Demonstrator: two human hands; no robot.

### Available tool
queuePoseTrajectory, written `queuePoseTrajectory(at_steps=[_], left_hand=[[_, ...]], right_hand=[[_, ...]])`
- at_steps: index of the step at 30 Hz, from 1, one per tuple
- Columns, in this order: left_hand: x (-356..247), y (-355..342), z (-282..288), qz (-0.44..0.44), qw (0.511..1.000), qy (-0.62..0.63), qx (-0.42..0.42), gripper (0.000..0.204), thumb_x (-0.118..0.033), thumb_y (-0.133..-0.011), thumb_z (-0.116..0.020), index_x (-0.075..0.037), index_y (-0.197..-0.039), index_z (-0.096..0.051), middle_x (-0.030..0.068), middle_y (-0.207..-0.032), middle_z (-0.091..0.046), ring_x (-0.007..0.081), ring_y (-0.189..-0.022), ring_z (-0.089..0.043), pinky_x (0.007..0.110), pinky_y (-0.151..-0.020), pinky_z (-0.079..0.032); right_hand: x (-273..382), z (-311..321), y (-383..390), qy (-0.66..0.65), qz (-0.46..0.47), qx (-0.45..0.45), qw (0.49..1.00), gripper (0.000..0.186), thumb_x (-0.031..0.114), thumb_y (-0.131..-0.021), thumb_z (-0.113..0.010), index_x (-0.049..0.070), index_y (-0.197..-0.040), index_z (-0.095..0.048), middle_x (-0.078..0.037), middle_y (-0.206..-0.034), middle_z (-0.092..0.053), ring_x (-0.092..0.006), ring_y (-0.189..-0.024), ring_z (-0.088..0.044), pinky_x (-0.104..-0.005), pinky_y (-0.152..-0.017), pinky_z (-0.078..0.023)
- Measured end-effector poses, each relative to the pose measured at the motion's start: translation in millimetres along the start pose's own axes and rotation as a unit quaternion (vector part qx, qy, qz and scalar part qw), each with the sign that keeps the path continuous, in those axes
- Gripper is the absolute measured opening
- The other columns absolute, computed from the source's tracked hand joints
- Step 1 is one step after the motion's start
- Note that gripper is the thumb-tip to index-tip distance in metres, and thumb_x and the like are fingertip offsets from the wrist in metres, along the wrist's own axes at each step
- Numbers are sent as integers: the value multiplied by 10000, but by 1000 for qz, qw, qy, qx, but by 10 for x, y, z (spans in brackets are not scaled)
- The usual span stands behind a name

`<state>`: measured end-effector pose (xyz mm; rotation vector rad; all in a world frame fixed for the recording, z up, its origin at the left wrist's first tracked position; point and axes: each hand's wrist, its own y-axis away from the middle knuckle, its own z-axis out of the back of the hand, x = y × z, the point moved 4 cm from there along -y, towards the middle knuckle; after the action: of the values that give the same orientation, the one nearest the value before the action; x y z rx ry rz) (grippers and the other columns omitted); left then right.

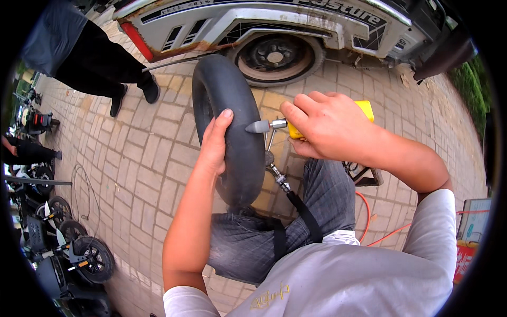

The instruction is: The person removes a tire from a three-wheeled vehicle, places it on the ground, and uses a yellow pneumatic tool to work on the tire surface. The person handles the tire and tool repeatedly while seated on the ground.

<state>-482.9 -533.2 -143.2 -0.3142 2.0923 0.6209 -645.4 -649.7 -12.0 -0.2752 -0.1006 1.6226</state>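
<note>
A black rubber inner tube (247, 153), puffed up round, stands upright between my knees. My left hand (215, 141) grips its near left side, thumb on the outer face and fingers curled into the middle opening. In my right hand (327, 124) is a yellow power tool (364, 110), fingers wrapped round its body. A metal chuck joins it to a grey cone-shaped grinding bit (257, 127), whose tip touches the tube's right side. Below the bit, a metal rod with a knurled joint (280, 178) runs to a black strap (305, 215) over my lap.
A white three-wheeled vehicle with a rusty wheel (274, 57) stands ahead. A person in black trousers (100, 66) is at the upper left. Parked scooters (92, 259) line the left side. An orange hose (367, 216) lies on the paving, near a box (364, 174) beside my right knee.
</note>
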Motion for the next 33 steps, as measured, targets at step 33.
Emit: queuePoseTrajectory(at_steps=[33], left_hand=[[14,24,-66,-10,999,-33,1,684,-548,-874,-562,4,-1272,-500,155,-1109,-628,246,-984,-646,401,-837,-546]], right_hand=[[36,-111,126,2,12,-2,1000,319,243,-689,-702,35,-870,-541,-67,-739,-554,-229,-651,-633,-349,-504,-522]])
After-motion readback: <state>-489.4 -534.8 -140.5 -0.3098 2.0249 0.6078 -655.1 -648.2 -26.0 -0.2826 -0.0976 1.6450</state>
